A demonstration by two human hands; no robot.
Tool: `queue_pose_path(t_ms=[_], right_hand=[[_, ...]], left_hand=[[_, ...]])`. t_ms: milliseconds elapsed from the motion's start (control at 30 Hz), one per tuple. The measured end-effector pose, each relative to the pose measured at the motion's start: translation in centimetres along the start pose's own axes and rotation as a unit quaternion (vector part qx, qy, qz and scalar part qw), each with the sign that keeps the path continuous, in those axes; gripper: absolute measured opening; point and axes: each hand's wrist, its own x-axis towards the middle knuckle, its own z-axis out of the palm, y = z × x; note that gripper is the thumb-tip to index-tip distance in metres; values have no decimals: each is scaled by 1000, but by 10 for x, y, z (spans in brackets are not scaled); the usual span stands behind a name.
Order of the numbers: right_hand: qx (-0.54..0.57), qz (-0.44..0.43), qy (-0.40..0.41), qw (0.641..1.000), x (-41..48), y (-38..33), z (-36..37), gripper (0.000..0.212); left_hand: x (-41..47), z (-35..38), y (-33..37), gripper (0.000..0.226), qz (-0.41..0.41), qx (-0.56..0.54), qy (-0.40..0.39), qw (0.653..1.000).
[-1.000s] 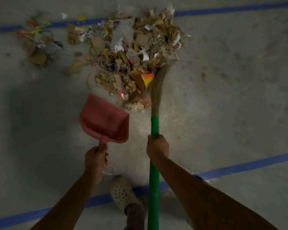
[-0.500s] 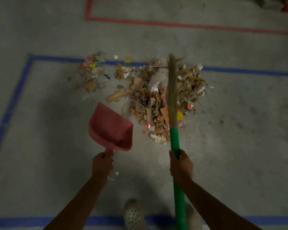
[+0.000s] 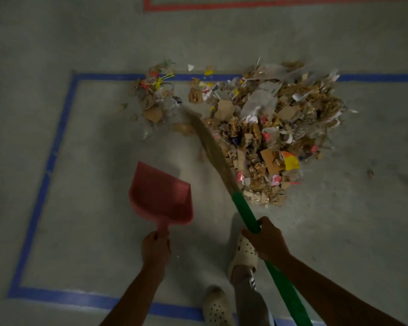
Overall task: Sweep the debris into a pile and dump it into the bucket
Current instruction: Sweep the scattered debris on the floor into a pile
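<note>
The right hand (image 3: pixel 267 242) grips the broom (image 3: pixel 245 212), its bristles (image 3: pixel 212 147) slanting between the debris pile (image 3: pixel 269 128) on the blue tape (image 3: pixel 57 142) rectangle's far edge and a smaller clump (image 3: pixel 154 97); the left hand (image 3: pixel 155 248) clasps the red dustpan (image 3: pixel 160 194) by its handle.

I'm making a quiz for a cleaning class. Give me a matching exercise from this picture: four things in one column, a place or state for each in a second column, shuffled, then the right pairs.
Things:
1. dustpan
2. broom
3. big pile
4. small pile

Places or states:
A. held by the right hand
B. lies left of the bristles
C. held by the left hand
D. lies right of the bristles

Pairs: 1-C, 2-A, 3-D, 4-B
</note>
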Motion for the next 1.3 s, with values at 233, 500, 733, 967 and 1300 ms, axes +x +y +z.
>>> queue_pose_path(t_ms=[233,500,733,967,1300], right_hand=[[75,-8,-37,996,64,-67,-28,36],[-46,-68,-16,996,132,-149,-48,30],[-52,-134,-72,987,131,-230,8,40],[-63,-104,-124,985,175,-308,151,44],[-20,85,-30,996,231,-331,254,42]], left_hand=[[51,11,65,26,-30,-7,40,999],[109,24,132,27,-47,-77,47,995],[166,-15,147,42,-57,-89,58,993],[272,-99,154,35,-111,-131,104,980],[404,-173,179,11,-96,-46,23,994]])
